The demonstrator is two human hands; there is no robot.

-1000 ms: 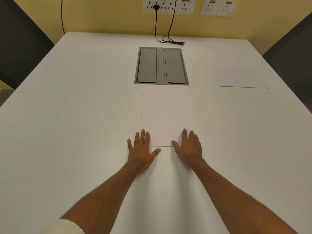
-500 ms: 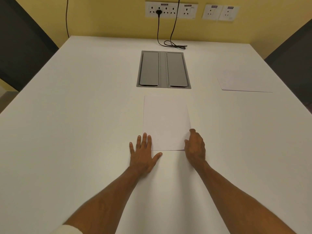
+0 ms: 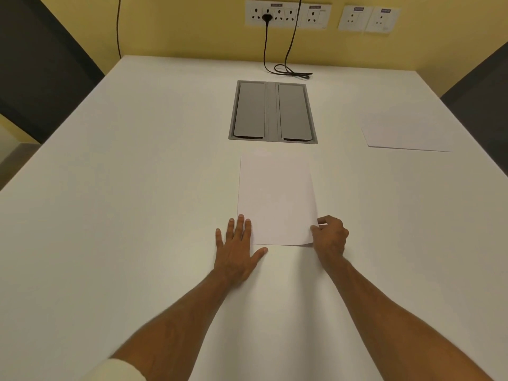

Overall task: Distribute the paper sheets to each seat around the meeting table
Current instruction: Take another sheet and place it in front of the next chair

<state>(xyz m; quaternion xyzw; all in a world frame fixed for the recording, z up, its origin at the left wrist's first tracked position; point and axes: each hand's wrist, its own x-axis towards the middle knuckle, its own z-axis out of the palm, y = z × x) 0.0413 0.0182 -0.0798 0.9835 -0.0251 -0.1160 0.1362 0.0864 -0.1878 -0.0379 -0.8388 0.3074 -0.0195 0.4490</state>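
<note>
At six o'clock on the table (image 3: 137, 188), the left hand (image 3: 237, 248) lies flat and spread, pinning the paper stack (image 3: 275, 199). The right hand (image 3: 330, 235) pinches its four-o'clock corner, likely peeling one sheet. Another sheet (image 3: 406, 136) lies at two o'clock.

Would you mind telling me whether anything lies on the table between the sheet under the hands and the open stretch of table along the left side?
Nothing visible does. From the paper sheet leftward the table is bare; the grey cable hatch sits beyond it and the other sheet lies off right. Only the left hand rests at its near left corner.

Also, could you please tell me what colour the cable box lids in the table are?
Plain grey, like their frame; the cable box lids show best in the head view.
</note>
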